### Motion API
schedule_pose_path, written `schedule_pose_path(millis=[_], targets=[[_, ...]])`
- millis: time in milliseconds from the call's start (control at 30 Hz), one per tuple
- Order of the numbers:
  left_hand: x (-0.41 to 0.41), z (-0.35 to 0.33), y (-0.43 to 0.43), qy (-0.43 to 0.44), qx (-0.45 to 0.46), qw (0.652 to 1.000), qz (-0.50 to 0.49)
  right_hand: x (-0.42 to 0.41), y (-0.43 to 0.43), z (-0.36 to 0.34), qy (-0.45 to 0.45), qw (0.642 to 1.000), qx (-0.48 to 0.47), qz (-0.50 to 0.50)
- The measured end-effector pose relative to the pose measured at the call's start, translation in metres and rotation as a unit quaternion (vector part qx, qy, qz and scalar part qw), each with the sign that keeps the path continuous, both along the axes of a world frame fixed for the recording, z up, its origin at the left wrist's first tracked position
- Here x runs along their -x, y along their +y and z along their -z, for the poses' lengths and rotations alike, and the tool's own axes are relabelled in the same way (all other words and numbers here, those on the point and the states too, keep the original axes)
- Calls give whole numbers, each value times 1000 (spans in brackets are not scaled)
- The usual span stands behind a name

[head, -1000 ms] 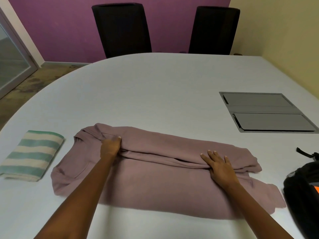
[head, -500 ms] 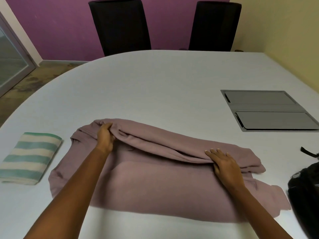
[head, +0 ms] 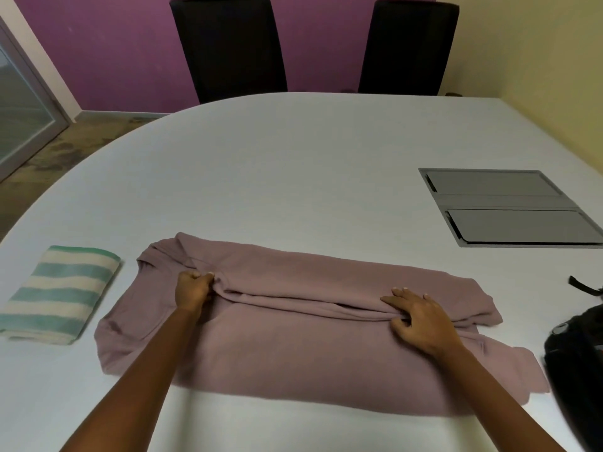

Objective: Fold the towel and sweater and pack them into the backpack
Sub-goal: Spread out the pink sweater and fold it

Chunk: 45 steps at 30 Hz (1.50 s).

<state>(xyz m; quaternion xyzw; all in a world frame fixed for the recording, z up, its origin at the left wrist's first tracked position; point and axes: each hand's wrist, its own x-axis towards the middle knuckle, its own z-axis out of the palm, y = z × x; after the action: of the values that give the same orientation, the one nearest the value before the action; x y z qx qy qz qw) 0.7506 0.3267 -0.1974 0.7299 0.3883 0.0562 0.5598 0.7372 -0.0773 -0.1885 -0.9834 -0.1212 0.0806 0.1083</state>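
Observation:
A mauve sweater (head: 293,350) lies spread across the near part of the white table (head: 293,164), its far half folded over toward me. My left hand (head: 192,290) grips the folded edge near the collar end with curled fingers. My right hand (head: 421,318) lies on the fold at the other end, its thumb and fingertips pinching the cloth. A folded green-and-cream striped towel (head: 58,293) sits to the left of the sweater. The black backpack (head: 577,363) is at the right edge, only partly in view.
A grey recessed cable hatch (head: 509,207) is set into the table at the right. Two black chairs (head: 228,47) stand at the far side, in front of a purple wall. A glass door is at the far left.
The fold that both hands had lifted half a second ago has come down toward me and lies flatter on the sweater's near half. Both hands moved nearer with it.

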Motion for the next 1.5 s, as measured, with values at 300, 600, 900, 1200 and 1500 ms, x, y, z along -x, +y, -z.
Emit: schedule_pose_path(millis=[300,600,900,1200,1500], targets=[[3,-16,-28,8,-53,998,16,-10,42,-4,-195,977,-6,-81],[-8,-17,-29,41,83,996,-10,6,37,-24,-343,926,-137,-78],[-29,-38,-23,-43,12,999,-16,20,16,18,-180,981,-10,-72],[17,3,-14,28,-30,999,-16,21,-10,10,-72,992,104,8],[9,-21,-42,80,-307,948,22,13,-20,17,9,985,169,34]])
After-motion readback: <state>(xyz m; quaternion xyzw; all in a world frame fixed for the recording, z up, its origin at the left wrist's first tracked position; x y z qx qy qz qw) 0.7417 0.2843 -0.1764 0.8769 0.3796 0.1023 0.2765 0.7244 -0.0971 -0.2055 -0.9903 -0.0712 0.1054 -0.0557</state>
